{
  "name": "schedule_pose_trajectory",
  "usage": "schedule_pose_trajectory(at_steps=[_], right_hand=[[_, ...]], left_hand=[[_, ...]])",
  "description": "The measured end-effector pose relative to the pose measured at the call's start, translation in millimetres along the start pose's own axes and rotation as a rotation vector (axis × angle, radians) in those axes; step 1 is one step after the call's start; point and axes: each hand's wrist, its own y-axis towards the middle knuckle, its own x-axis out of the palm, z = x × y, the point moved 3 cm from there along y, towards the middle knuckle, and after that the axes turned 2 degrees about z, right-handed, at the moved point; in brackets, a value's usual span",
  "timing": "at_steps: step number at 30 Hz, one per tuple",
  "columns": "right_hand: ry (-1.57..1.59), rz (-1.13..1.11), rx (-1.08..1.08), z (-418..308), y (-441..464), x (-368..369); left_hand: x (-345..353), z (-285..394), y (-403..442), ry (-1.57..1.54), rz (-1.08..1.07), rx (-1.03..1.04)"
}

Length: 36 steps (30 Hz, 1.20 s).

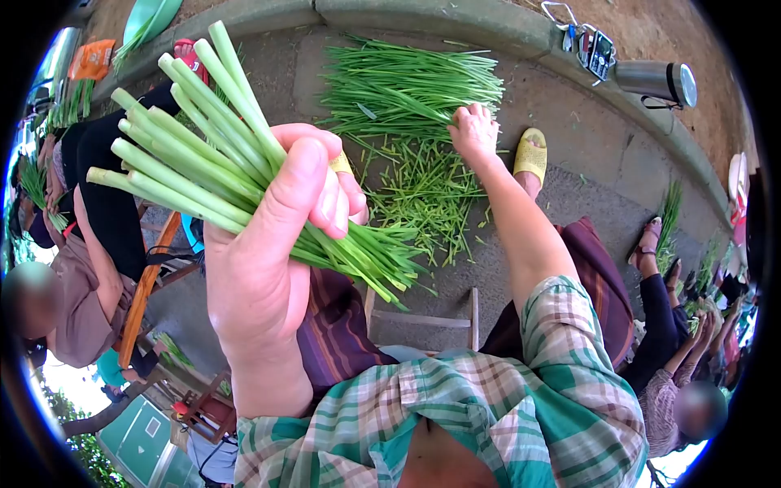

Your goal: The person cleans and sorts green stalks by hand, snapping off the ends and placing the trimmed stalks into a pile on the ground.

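Raised close to the camera, my left hand [272, 220] is closed round a bunch of garlic chives [207, 146]. Their pale cut ends point up and left, and the green leafy ends hang out below my fist. Farther off, my right hand [474, 130] reaches down to the right end of a large pile of garlic chives [399, 85] on the ground. Its fingers are curled into the stalks there; the fingertips are partly hidden. Below the pile lies a scatter of short trimmed chive pieces [423, 195].
A metal flask [655, 81] and a small dark device [599, 55] lie on the curb [439, 23]. My yellow sandals [531, 154] flank the pile. People with chives sit at left and right. A wooden stool [423, 320] stands before my lap.
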Motion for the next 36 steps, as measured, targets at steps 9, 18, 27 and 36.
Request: schedule_pose_trajectory(at_steps=[9,18,27,36], right_hand=[[1.033,-0.388,0.463,30.4,-11.3,3.3],[1.252,-0.458,0.736,32.0,-23.5,-19.3],[0.715,-0.441,0.627,58.2,-16.4,-64.7],[0.968,-0.324,0.27,-1.9,-6.4,-220.8]], left_hand=[[-2.4,2.6,-4.5,0.071,0.019,-0.018],[-4.5,-3.2,4.3,-0.033,0.031,0.023],[0.1,-2.8,16.2,0.024,0.079,0.062],[17.0,-4.7,23.3,0.439,0.112,0.308]])
